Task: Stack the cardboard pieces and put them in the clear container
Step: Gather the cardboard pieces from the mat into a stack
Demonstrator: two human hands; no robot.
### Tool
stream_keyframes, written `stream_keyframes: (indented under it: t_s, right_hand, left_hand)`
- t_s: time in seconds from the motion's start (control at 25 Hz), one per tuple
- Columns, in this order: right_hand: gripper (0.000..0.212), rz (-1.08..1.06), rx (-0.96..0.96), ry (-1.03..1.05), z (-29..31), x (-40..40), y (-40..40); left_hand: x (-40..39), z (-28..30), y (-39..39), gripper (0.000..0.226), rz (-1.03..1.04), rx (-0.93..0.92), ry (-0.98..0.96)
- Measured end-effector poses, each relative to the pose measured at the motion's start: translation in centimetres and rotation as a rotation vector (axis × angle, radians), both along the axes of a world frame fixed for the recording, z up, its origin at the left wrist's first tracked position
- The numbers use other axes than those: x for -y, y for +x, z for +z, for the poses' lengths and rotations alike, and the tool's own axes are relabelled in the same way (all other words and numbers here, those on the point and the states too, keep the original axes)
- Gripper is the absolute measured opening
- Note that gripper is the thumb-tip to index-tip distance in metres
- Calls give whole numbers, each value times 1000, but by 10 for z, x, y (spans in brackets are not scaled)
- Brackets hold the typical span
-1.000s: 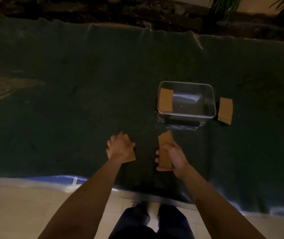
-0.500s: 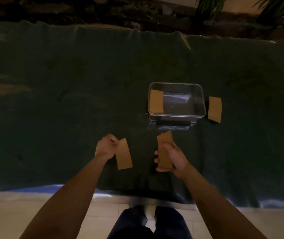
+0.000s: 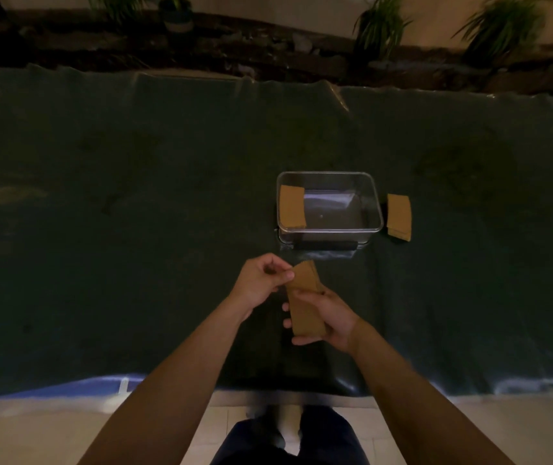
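Observation:
A stack of brown cardboard pieces is held upright-ish above the dark green cloth by my right hand, which wraps around its lower half. My left hand pinches the stack's upper left edge with thumb and fingertips. Beyond them stands the clear container, with one cardboard pile lying against its left inner side. Another cardboard pile lies on the cloth just right of the container.
The dark green cloth covers the whole table up to a far edge with rocks and potted plants behind. The table's near edge runs below my forearms; pale floor tiles and my legs show beneath.
My left hand carried its single cardboard piece rightward and laid it onto the stack in my right hand. The camera view also shifted slightly.

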State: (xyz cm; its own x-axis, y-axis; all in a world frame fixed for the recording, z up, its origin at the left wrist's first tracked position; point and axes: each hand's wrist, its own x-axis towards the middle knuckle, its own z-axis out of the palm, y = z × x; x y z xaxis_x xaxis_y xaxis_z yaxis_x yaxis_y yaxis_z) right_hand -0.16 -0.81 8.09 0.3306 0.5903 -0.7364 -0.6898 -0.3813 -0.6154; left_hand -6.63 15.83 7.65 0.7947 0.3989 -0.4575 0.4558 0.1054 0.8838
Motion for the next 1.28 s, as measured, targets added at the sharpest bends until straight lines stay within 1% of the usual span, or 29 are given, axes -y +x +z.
stream_keyframes:
  t_s: [0.16,0.2,0.24,0.28,0.32,0.36,0.4,0.44,0.52,0.56,0.72,0.84,0.92,1.0,1.04,1.08,1.12,1.2,1.24,1.28]
  right_hand:
    - [30,-51,94,2,7,7,-2]
    - [29,-63,118,-2,9,11,-2]
    - [27,-63,153,-14,11,13,-1]
    - [25,-42,208,-44,13,15,1]
    - [22,-1,294,-97,15,16,4]
    - [20,48,396,-166,16,15,6]
    - [21,75,493,-236,17,16,9]
    - [25,73,562,-287,17,18,14]
    - [35,24,603,-307,17,24,25]
    - [40,-15,586,-287,17,30,31]
    - [55,-91,521,-189,18,63,71]
    - [53,-97,557,-183,19,88,111]
    - [56,-74,569,-158,21,103,139]
    - [62,-62,498,-91,23,122,169]
    - [62,-48,471,-77,22,133,183]
    - [58,-28,493,-89,22,143,193]
    - [50,11,594,-140,22,152,203]
    - [33,132,927,-300,21,166,220]
    - [28,186,1055,-355,21,169,227]
    - [26,213,1113,-371,21,170,234]
  left_hand:
    - [16,10,9,7,-67,23,54]
    - [21,13,12,10,-91,24,82]
    - [26,17,17,18,-119,24,103]
    - [31,21,21,32,-156,16,98]
    - [38,26,27,48,-193,3,68]
    - [44,30,33,59,-223,-12,37]
    - [52,32,41,59,-250,-10,37]
    - [59,34,49,50,-267,12,61]
    - [75,36,66,27,-261,52,107]
    - [82,36,74,23,-250,57,106]
    - [113,38,116,22,-239,20,27]
    - [139,38,158,16,-184,-17,-23]
    - [157,38,186,15,-129,-39,-4]
    - [174,39,215,16,-82,-66,28]
    - [184,39,231,16,-63,-85,40]
    - [190,39,244,15,-40,-107,56]
    - [197,38,258,14,-14,-135,85]
    - [208,36,282,16,21,-203,213]
    - [212,35,293,17,28,-239,278]
    - [213,35,300,17,27,-270,323]
